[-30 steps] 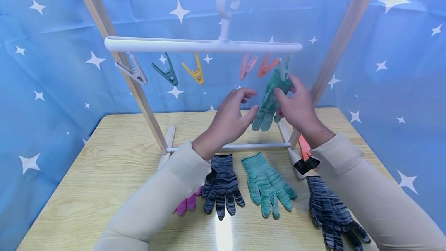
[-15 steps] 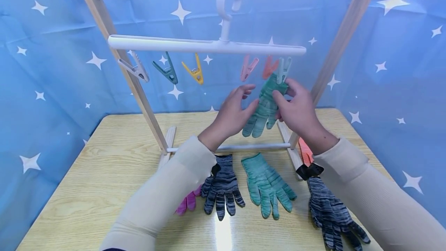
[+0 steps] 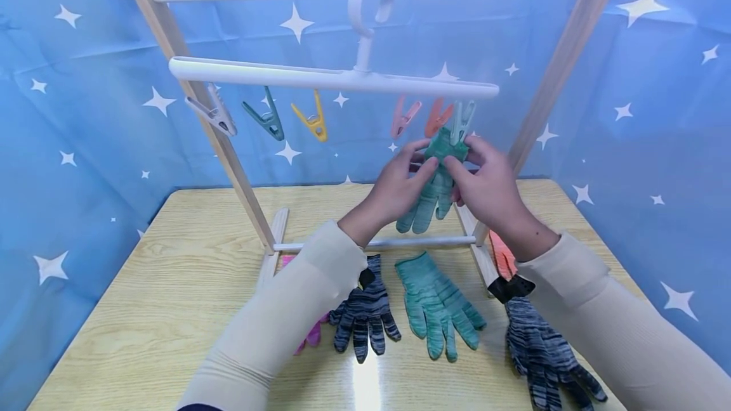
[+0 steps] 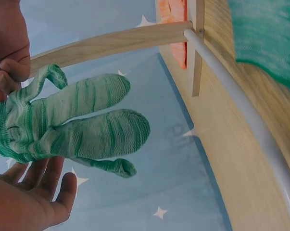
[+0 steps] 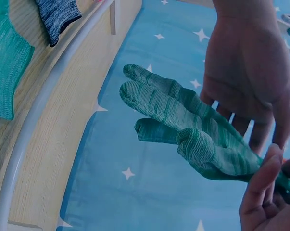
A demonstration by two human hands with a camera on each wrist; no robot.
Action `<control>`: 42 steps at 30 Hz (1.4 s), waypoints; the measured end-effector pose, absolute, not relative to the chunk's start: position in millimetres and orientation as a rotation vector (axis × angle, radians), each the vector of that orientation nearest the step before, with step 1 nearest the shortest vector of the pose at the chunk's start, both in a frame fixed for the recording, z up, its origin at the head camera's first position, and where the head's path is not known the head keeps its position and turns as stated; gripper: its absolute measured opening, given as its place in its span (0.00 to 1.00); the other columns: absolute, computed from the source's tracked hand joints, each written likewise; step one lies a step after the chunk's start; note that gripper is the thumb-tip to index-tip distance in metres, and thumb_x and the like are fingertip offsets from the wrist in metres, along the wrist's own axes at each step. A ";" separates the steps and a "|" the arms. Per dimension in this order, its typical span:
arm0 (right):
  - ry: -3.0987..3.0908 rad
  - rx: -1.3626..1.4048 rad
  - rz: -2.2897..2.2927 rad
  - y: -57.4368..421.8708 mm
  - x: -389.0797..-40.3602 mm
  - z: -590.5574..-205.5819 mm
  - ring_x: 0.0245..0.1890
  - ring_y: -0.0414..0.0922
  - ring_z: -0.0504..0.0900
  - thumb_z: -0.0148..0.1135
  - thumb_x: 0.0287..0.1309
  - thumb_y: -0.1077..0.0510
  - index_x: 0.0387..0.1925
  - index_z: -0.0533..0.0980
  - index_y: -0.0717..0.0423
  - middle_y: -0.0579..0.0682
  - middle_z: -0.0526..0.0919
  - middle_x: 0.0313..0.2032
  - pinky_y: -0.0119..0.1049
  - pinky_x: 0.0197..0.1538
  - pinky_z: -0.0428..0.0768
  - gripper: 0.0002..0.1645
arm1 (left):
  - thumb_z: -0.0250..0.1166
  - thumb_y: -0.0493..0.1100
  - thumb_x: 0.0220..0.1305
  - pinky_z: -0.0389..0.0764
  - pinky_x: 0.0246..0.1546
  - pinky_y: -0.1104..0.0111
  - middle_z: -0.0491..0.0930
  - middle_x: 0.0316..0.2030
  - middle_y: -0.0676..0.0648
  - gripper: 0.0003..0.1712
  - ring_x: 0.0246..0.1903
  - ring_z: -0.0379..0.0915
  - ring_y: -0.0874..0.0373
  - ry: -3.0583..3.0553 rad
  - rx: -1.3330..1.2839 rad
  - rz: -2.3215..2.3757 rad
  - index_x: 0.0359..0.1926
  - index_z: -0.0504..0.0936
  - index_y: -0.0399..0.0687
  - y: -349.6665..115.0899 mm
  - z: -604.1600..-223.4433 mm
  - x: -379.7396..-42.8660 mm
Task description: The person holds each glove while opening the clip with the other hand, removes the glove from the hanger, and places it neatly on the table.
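Note:
A green striped glove (image 3: pixel 433 186) hangs fingers down, its cuff in a pale blue clothespin (image 3: pixel 461 122) below the white hanger (image 3: pixel 337 79). My right hand (image 3: pixel 490 176) pinches the cuff's right edge between thumb and fingers. From the other side my left hand (image 3: pixel 396 184) holds the left edge, thumb in front and fingers behind. In the left wrist view, the glove (image 4: pixel 87 122) has two long fingers side by side. The right wrist view shows this glove (image 5: pixel 183 113) from the side, the left hand (image 5: pixel 250 72) close against it.
More clothespins hang along the hanger, including orange (image 3: pixel 438 118), pink (image 3: pixel 404 118) and yellow (image 3: pixel 314 120) ones. The wooden rack (image 3: pixel 551 75) carries the hanger. On the table lie a green glove (image 3: pixel 438 306), dark striped gloves (image 3: pixel 365 319), (image 3: pixel 545 354), and partly hidden pink and orange gloves (image 3: pixel 502 255).
My left hand has moved right and up to the glove's left edge and now holds it. The glove has turned and shifted slightly left and down; my right hand keeps its hold.

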State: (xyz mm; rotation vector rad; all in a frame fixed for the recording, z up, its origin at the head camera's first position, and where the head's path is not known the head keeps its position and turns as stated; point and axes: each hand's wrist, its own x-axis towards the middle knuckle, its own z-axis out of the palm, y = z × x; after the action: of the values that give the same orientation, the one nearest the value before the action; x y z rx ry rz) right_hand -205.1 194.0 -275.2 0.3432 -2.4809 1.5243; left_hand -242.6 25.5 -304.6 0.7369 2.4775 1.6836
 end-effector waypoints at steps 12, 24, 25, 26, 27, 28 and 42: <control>-2.496 0.355 1.536 195.9 -198.6 -271.8 0.17 0.45 0.80 0.53 0.74 0.49 0.65 0.70 0.52 0.58 0.81 0.56 0.38 0.26 0.81 0.23 | 0.51 0.59 0.76 0.82 0.46 0.60 0.75 0.53 0.47 0.29 0.47 0.76 0.56 2.370 0.592 1.762 0.72 0.62 0.56 27.6 -301.6 -240.2; -2.525 0.325 1.542 199.7 -197.7 -266.0 0.20 0.46 0.81 0.54 0.72 0.44 0.68 0.67 0.51 0.57 0.79 0.58 0.38 0.28 0.82 0.29 | 0.53 0.57 0.76 0.80 0.41 0.63 0.73 0.48 0.47 0.29 0.44 0.74 0.55 2.434 0.602 1.767 0.72 0.63 0.56 28.8 -300.2 -236.3; -2.532 0.320 1.539 199.9 -197.5 -265.6 0.20 0.45 0.81 0.54 0.72 0.43 0.70 0.65 0.51 0.58 0.78 0.59 0.38 0.29 0.82 0.31 | 0.53 0.57 0.76 0.80 0.40 0.63 0.73 0.47 0.47 0.29 0.43 0.74 0.55 2.427 0.603 1.777 0.72 0.62 0.56 28.9 -300.1 -236.0; -2.533 0.317 1.536 200.0 -197.6 -265.3 0.20 0.45 0.81 0.54 0.72 0.44 0.70 0.66 0.52 0.58 0.78 0.59 0.38 0.29 0.82 0.31 | 0.54 0.56 0.76 0.80 0.40 0.64 0.73 0.46 0.47 0.29 0.42 0.74 0.55 2.416 0.605 1.790 0.72 0.62 0.56 29.0 -300.3 -235.8; -2.532 0.315 1.537 200.0 -197.9 -264.9 0.19 0.45 0.81 0.54 0.72 0.44 0.70 0.65 0.53 0.59 0.78 0.60 0.38 0.28 0.82 0.32 | 0.54 0.56 0.76 0.79 0.39 0.64 0.73 0.45 0.46 0.29 0.41 0.74 0.55 2.403 0.605 1.802 0.72 0.62 0.55 28.9 -300.3 -235.7; -2.529 0.314 1.537 200.0 -198.1 -264.4 0.19 0.44 0.80 0.54 0.72 0.44 0.70 0.66 0.53 0.59 0.78 0.59 0.37 0.28 0.82 0.32 | 0.55 0.55 0.75 0.79 0.39 0.64 0.73 0.45 0.46 0.30 0.41 0.74 0.55 2.393 0.608 1.813 0.72 0.61 0.55 28.9 -300.1 -235.4; -2.572 0.238 1.346 201.9 -211.8 -249.0 0.22 0.47 0.79 0.55 0.66 0.32 0.55 0.70 0.55 0.52 0.75 0.44 0.37 0.31 0.83 0.33 | 0.56 0.50 0.75 0.76 0.32 0.65 0.73 0.39 0.46 0.29 0.33 0.73 0.54 2.333 0.636 1.877 0.72 0.61 0.56 28.4 -300.4 -230.2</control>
State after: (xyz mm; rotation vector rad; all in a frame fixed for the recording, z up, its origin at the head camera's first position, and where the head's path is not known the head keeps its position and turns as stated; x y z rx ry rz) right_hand -211.8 201.9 -249.0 0.2385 -2.5723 1.3463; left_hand -230.2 28.4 -300.4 0.6365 2.3329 1.8773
